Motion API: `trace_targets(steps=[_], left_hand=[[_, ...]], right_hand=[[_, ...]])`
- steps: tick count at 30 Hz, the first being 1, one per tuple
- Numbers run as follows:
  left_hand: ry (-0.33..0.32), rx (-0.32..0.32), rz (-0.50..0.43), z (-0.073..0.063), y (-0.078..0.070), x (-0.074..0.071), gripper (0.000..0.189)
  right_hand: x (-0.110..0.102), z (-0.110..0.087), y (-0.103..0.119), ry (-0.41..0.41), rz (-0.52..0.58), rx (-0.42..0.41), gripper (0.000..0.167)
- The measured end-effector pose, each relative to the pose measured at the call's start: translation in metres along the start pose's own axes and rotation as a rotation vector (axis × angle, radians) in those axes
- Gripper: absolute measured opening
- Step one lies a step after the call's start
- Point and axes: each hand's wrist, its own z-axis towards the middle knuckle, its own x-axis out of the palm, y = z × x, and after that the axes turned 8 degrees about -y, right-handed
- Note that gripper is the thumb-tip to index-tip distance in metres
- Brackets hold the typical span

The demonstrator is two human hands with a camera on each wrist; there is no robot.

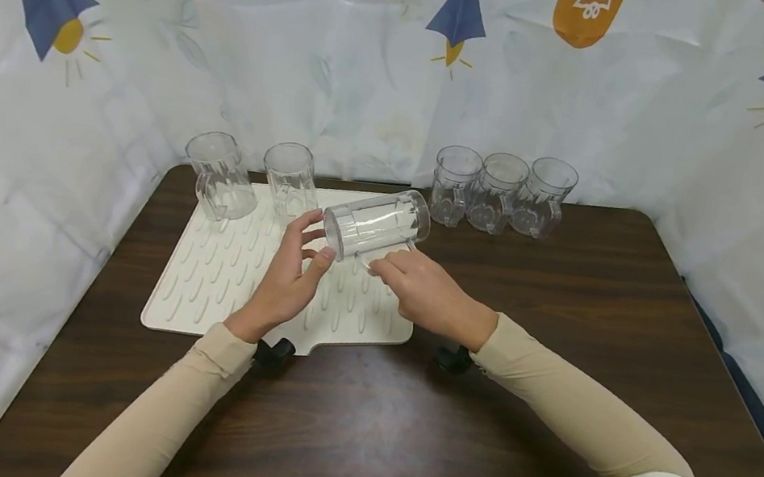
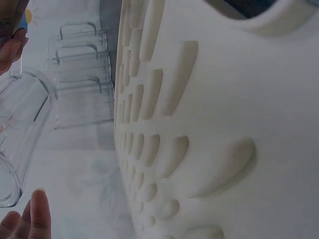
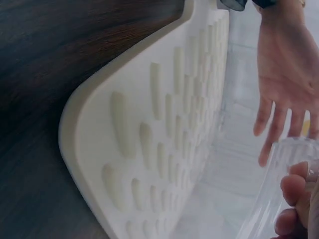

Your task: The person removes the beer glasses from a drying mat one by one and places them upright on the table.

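In the head view a clear glass mug lies tilted on its side in the air over the white drying mat. My right hand grips its handle, fingers curled round it. My left hand is beside the mug's left end, fingers spread, thumb near the rim; the left wrist view shows a gap between the fingertips and the mug. Two clear mugs stand on the back left of the mat.
Three more clear mugs stand in a row at the back of the dark wooden table, right of the mat. A white patterned curtain hangs close behind the table and along both sides.
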Motion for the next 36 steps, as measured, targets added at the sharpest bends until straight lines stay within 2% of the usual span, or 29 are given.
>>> trace_targets(steps=[7,19,26,36], left_hand=[[-0.009,-0.035,-0.019,0.003,0.001,0.009,0.077],[-0.063,0.026,-0.004,0.005,0.002,0.018,0.080],[-0.075,0.021,-0.053,0.004,0.006,0.022,0.077],[-0.071,0.034,-0.056,0.004,0.010,0.026,0.078]], right_hand=[[0.003,-0.006,-0.002,0.003,-0.078,-0.052,0.043],[0.004,-0.009,-0.001,0.012,-0.128,-0.100,0.024],[0.004,-0.011,-0.002,0.033,-0.190,-0.139,0.026],[0.002,-0.013,-0.001,0.034,-0.260,-0.161,0.010]])
